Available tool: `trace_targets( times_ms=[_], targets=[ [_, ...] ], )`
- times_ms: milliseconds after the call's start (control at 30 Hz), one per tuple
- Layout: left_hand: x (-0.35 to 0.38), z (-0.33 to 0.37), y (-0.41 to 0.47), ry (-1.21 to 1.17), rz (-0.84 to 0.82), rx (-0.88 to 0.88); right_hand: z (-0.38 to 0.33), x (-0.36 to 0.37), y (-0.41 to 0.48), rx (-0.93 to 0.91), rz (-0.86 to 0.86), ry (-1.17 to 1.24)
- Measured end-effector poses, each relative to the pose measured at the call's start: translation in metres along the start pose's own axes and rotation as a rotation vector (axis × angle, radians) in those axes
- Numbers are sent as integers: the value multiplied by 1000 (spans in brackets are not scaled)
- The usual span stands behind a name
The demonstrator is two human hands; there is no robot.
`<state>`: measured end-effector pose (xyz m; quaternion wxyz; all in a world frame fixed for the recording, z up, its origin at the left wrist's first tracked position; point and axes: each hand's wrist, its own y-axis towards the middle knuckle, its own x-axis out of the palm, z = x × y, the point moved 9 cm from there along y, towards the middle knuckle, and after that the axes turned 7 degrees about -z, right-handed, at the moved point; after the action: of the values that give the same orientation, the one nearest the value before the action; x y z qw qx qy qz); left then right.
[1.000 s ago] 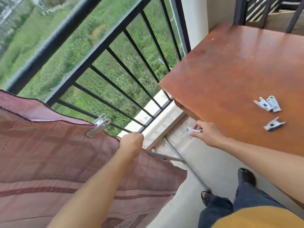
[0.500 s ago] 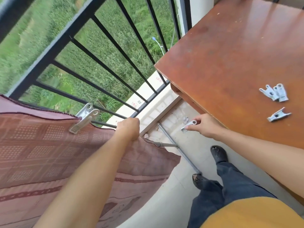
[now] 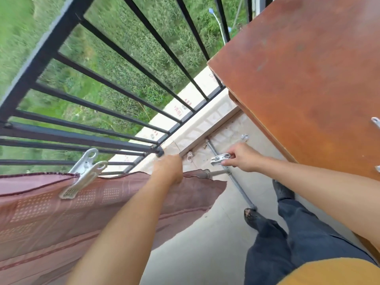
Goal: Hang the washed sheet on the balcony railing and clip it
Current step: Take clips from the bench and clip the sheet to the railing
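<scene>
A dusty-pink patterned sheet (image 3: 61, 212) hangs over the black balcony railing (image 3: 51, 132) at the lower left. One white clip (image 3: 82, 173) pins its top edge to the rail. My left hand (image 3: 168, 169) grips the sheet's upper edge near its right end, pressed against the rail. My right hand (image 3: 240, 157) pinches a second white clip (image 3: 220, 159), held in the air to the right of my left hand and apart from the sheet.
A red-brown wooden table (image 3: 308, 89) fills the upper right; parts of loose clips (image 3: 376, 122) show at its right edge. A metal pipe (image 3: 236, 182) runs along the floor below the railing. My legs and shoes (image 3: 283, 190) stand beside the table.
My right hand has carried the clip left and closer to my left hand. The view has swung left and down, pushing the table's clips almost out of frame. My left hand keeps its grip.
</scene>
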<state>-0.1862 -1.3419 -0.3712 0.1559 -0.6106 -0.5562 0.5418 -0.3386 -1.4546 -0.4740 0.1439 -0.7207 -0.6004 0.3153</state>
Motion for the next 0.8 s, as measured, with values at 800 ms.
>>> trace_targets(
  times_ms=[800],
  targets=[
    [4, 4, 35, -244, 142, 53, -58, 59, 58, -348, -58, -118]
  ],
)
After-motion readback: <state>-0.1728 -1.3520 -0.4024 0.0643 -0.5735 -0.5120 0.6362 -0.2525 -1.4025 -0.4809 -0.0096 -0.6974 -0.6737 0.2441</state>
